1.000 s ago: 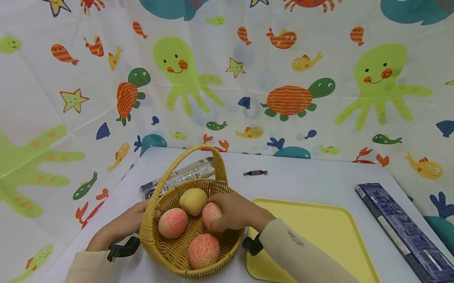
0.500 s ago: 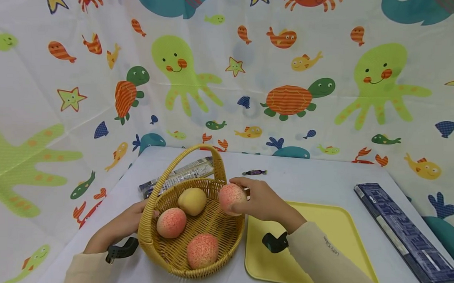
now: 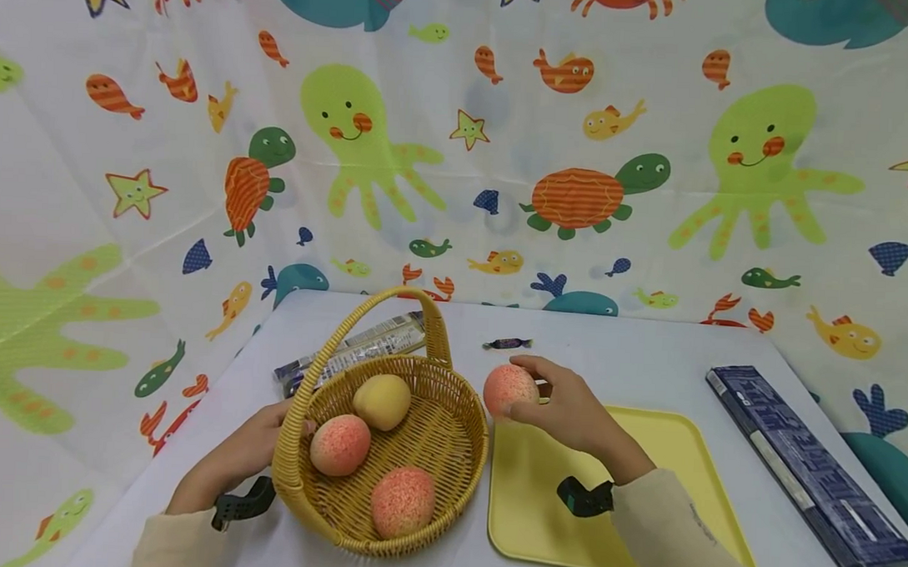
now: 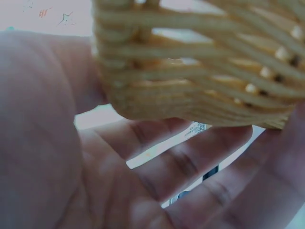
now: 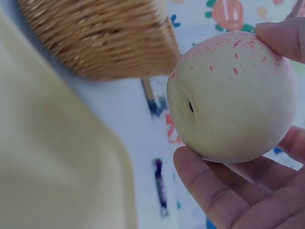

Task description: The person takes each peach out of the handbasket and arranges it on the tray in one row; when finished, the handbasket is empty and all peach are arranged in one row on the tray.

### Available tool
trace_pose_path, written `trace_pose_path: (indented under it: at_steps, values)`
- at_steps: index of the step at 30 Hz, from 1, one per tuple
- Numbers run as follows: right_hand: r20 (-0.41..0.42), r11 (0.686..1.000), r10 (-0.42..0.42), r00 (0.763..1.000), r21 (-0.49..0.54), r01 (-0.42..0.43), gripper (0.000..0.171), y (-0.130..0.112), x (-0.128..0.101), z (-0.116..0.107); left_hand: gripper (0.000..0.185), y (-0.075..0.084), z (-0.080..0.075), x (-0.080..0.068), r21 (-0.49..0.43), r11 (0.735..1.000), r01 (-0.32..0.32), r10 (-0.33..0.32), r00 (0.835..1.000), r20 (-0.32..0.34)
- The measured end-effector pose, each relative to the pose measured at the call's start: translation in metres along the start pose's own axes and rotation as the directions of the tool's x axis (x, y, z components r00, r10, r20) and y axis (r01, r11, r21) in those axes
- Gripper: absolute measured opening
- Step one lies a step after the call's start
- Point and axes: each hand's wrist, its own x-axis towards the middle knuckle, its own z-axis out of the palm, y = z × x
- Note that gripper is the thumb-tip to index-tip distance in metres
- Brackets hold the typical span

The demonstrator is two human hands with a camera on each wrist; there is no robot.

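My right hand (image 3: 566, 404) pinches a pink-speckled peach (image 3: 510, 391) between thumb and fingers, above the far left corner of a yellow tray (image 3: 513, 536). The right wrist view shows that peach's pale underside (image 5: 228, 109) with its small dark stem hollow. At the left, my left hand (image 3: 241, 447) holds the side of a woven basket (image 3: 448, 450) with a tall handle; its fingers (image 4: 186, 162) spread along the outside of the weave, and the thumb goes over the rim. Inside the basket lie a yellow fruit (image 3: 382, 402), a pink peach (image 3: 341, 445) and another pink peach (image 3: 403, 503).
Behind the basket lie silvery-blue packets (image 3: 377, 343). A small purple wrapped candy (image 3: 508, 344) lies at the back of the white table. A long dark blue box (image 3: 808, 467) lies along the right side. A curtain with sea animals (image 3: 580, 113) hangs behind.
My right hand has lifted the peach out of the basket and carried it right, over the tray's far left corner. The left hand stays on the basket.
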Motion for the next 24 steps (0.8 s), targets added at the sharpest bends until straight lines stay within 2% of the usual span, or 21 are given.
trace_pose_path:
  at_steps: [5, 13, 19, 24]
  values:
    - [-0.026, 0.998, 0.052, 0.998, 0.022, -0.051, 0.065, 0.017, -0.005, 0.002, 0.053, 0.0, 0.0, 0.0, 0.003, 1.0, 0.007, -0.007, 1.0, -0.023]
    - [-0.056, 0.99, 0.128, 0.99, 0.06, -0.125, 0.063, 0.034, -0.009, 0.009, 0.053, -0.001, 0.001, 0.0, -0.01, 1.0, 0.007, -0.007, 1.0, -0.013]
    - [-0.056, 0.983, 0.148, 0.987, 0.12, -0.14, 0.062, 0.043, -0.012, 0.016, 0.045, -0.001, 0.001, 0.0, 0.024, 1.0, 0.015, -0.014, 0.999, -0.042]
    - [-0.065, 0.981, 0.155, 0.986, 0.127, -0.146, 0.06, 0.048, -0.015, 0.02, 0.043, -0.001, 0.002, 0.0, 0.036, 0.999, 0.03, -0.028, 0.998, -0.056]
